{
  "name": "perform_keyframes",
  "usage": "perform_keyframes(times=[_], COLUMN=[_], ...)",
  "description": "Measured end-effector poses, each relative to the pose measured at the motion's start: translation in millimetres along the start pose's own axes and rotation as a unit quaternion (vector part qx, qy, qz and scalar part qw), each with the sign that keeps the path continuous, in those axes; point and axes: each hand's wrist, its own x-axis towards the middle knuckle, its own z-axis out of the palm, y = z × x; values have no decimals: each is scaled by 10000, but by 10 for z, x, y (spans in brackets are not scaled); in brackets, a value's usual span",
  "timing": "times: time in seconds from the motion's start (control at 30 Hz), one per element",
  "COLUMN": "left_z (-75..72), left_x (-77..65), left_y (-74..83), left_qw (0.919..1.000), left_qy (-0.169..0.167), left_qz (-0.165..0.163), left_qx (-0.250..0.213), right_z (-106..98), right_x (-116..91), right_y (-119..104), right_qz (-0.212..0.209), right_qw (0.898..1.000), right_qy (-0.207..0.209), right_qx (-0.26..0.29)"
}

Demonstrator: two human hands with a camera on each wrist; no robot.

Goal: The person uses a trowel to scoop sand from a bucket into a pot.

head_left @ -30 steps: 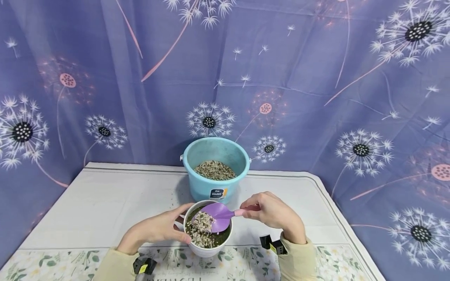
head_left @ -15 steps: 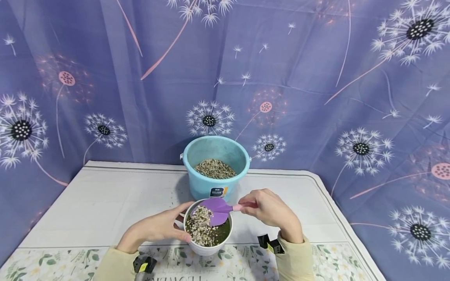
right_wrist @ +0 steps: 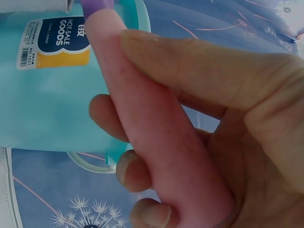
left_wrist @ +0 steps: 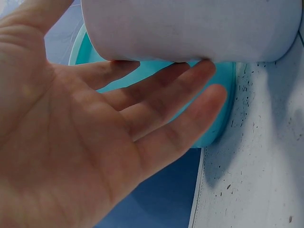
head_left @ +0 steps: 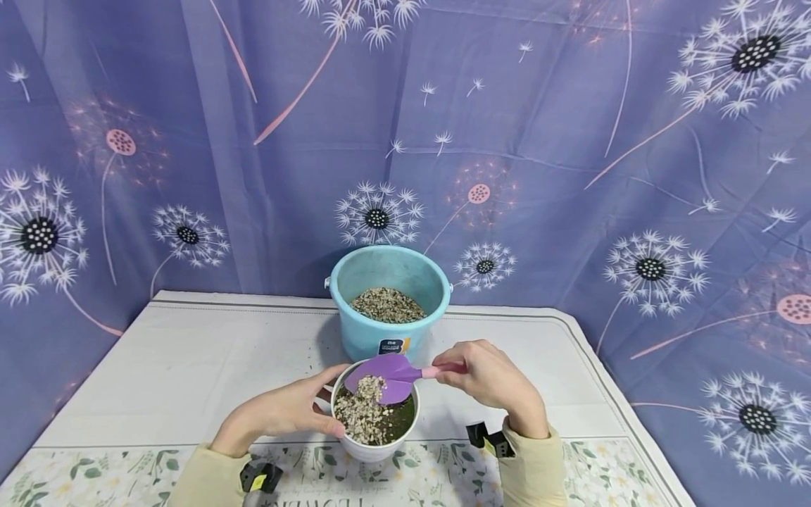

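A white flower pot (head_left: 372, 451) stands in front of the light blue bucket. My left hand (head_left: 288, 410) holds it from the left side, thumb at the near rim; in the left wrist view some fingertips (left_wrist: 205, 69) rest against its wall. Inside are dark soil (head_left: 403, 421) and pale coarse grains (head_left: 363, 417). My right hand (head_left: 484, 375) grips the pink handle (right_wrist: 147, 118) of a trowel, fingers wrapped round it. The trowel's purple blade (head_left: 394, 373) lies over the far part of the pot, tilted, with grains at its left edge.
Behind the pot stands the light blue bucket (head_left: 357, 341), partly filled with a speckled grainy mix (head_left: 388, 305). A white cloth with a floral front band (head_left: 114, 472) covers the table. A purple dandelion curtain (head_left: 285, 197) hangs around the back and sides.
The trowel blade has shifted slightly toward the pot's far rim, and more pale grains show on the soil. My left hand stays in place on the pot.
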Motion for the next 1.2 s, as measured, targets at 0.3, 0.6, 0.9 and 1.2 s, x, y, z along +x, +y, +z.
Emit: perform_keyframes(times=[0.3,0.6,0.9,1.2], left_z=[-4,1,0,6], left_x=[0,-3,-16,-9], left_y=[1,1,7,-8], left_qw=[10000,9999,10000,9999], left_qy=[10,-25,11,-19], left_qz=[24,23,-39,3], left_qx=[36,-112,-32,-150], right_z=[-40,-55,-73,-74], right_x=[-31,-44,-56,-55], right_y=[32,74,87,83], right_qz=[174,-27,9,139], right_qw=[9996,9996,9993,9982], right_qy=[184,264,367,565], right_qx=[98,30,7,-158])
